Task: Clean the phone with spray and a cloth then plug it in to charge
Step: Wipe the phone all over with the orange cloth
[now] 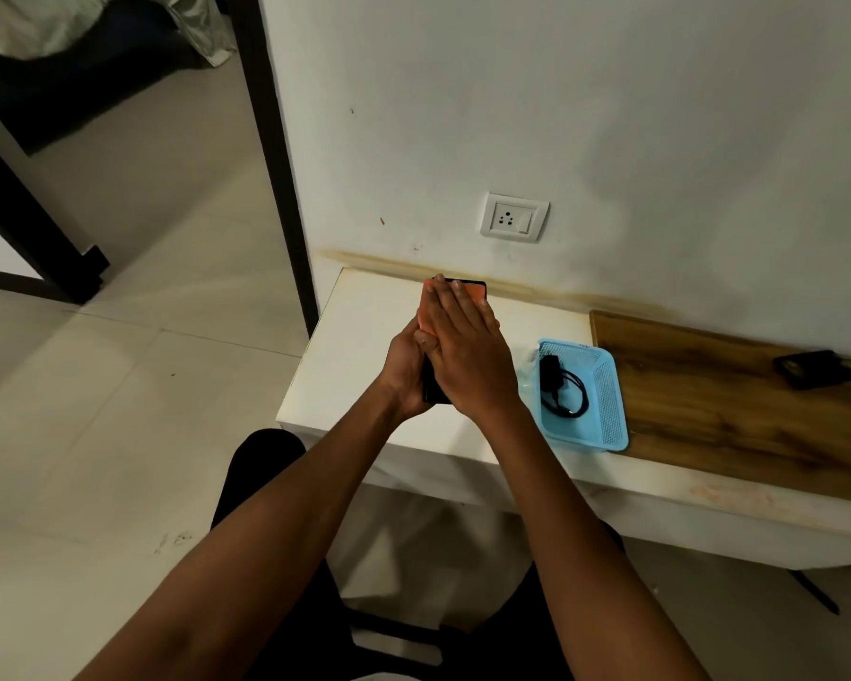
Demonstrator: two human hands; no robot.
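My left hand [404, 371] grips a black phone [433, 390] from below and holds it above the white tabletop [359, 346]. An orange cloth [472, 290] lies over the phone's face. My right hand [463, 351] presses flat on the cloth with straight fingers, covering most of it. A black charger with its coiled cable [561, 385] sits in a light blue basket [605, 405] just right of my hands. A clear spray bottle [526, 371] is partly hidden behind the basket's left edge. A white wall socket [514, 217] is on the wall above the table.
A wooden board [733, 400] covers the table's right part, with a small black object [814, 368] on it. A dark door frame [276, 154] stands left of the table. Pale tiled floor [119, 385] spreads to the left.
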